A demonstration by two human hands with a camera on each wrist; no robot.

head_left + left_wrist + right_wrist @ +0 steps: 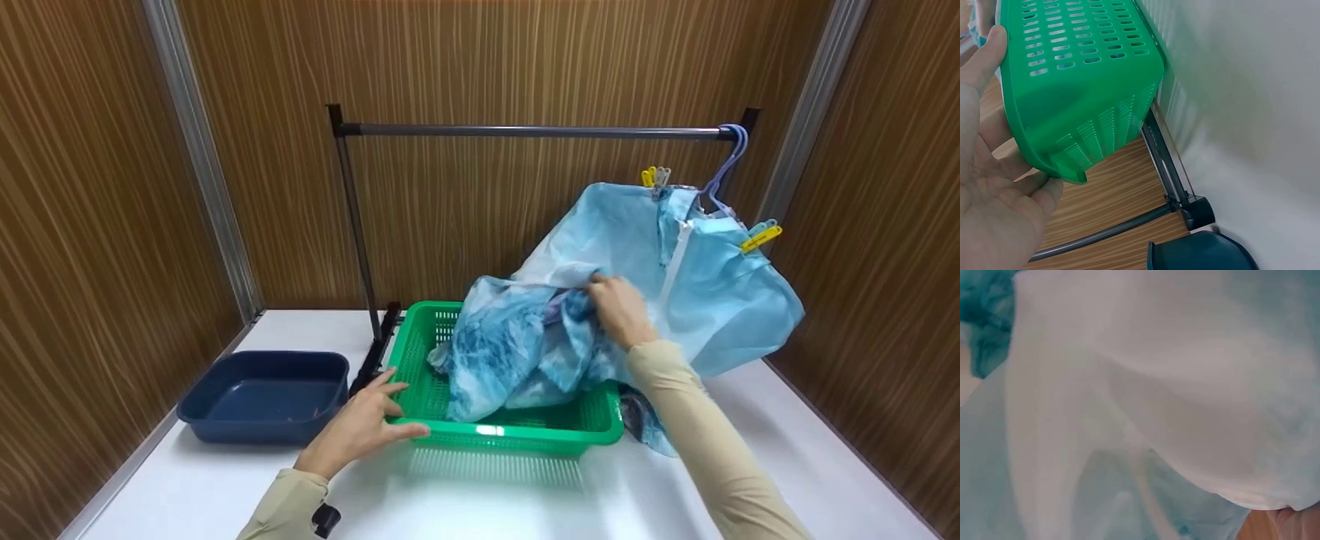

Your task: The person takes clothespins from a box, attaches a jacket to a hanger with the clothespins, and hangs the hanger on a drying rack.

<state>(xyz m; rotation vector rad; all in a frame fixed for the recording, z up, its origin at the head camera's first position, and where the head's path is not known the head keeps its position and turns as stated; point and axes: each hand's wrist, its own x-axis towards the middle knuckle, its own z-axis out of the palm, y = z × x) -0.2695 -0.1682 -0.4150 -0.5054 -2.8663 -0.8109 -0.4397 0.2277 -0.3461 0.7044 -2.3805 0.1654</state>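
A light-blue, cloud-patterned garment (622, 232) with a white zipper hangs from a purple hanger (724, 169), and its lower part drapes into a green basket (517, 433). My right hand (619, 304) pinches a fold of the cloth over the basket. Pale cloth fills most of the right wrist view, with part of that hand (1297, 526) at the lower right corner. At the basket's front left corner, my left hand (364, 424) touches the rim with fingers spread. The left wrist view shows its thumb and fingers (1044, 191) along that rim.
A black clothes rack with a grey bar (540, 131) stands behind the basket. Yellow clothespins (761, 240) and pale ones (661, 178) clip the garment's top. To the left, a dark blue basin (262, 431) sits on the white table (450, 502). Wood-patterned walls enclose the table.
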